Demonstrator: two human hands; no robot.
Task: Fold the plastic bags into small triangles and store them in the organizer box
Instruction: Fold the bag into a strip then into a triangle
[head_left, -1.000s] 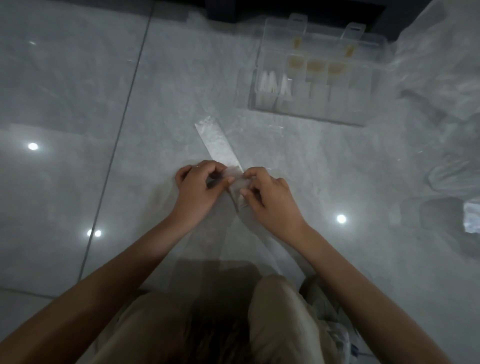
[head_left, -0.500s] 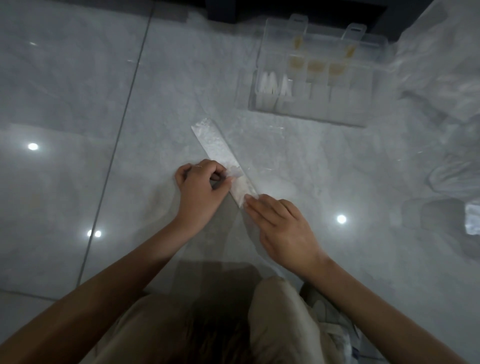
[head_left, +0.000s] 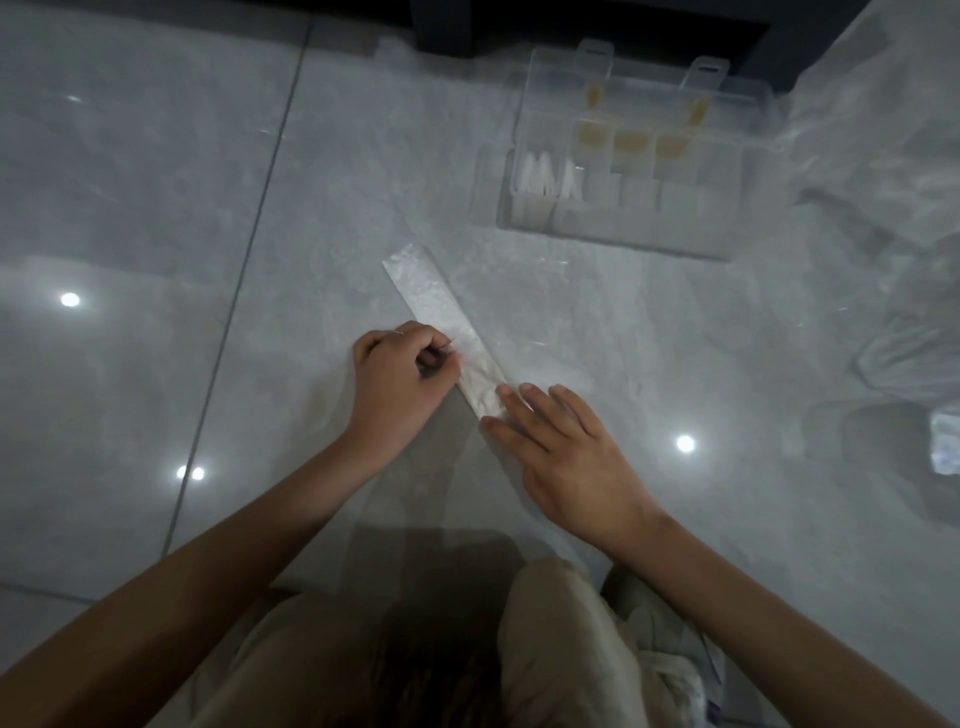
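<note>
A clear plastic bag folded into a long narrow strip (head_left: 436, 306) lies diagonally on the grey tiled floor. My left hand (head_left: 400, 384) pinches the strip's left edge near its lower end, fingers curled. My right hand (head_left: 561, 447) lies flat with straight fingers pressing the strip's near end and the looser bag film below it. The clear organizer box (head_left: 628, 228) stands open further away, to the upper right, with several white folded triangles (head_left: 545, 176) in its left compartments.
Loose crumpled plastic bags (head_left: 893, 135) pile along the right side, and another bag (head_left: 914, 358) lies lower right. A dark furniture base (head_left: 571, 26) borders the far edge. My knees (head_left: 550, 649) sit at the bottom of the view.
My right hand left its pinch on the fold, slid down and to the right, and flattened onto the strip's near end. The left hand kept its pinch in nearly the same place.
</note>
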